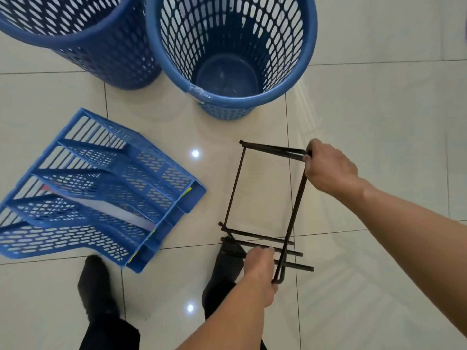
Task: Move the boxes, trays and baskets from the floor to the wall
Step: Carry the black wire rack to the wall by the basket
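Empty to its solid base, a tall blue perforated plastic basket (242, 98) stood beside a second blue mesh basket (113, 56). A blue plastic slotted file tray (101, 188) on the pale tiled floor (379, 109) held white paper. Right of it, you gripped a thin black metal rod frame (297, 212), your right hand (328, 170) curled round its far corner, your left hand (260, 271) round the near one.

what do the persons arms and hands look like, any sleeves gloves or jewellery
Left hand and right hand are bare: no gloves, rings or watch in view. Both forearms are uncovered as far as the picture shows them, so no sleeves are visible.
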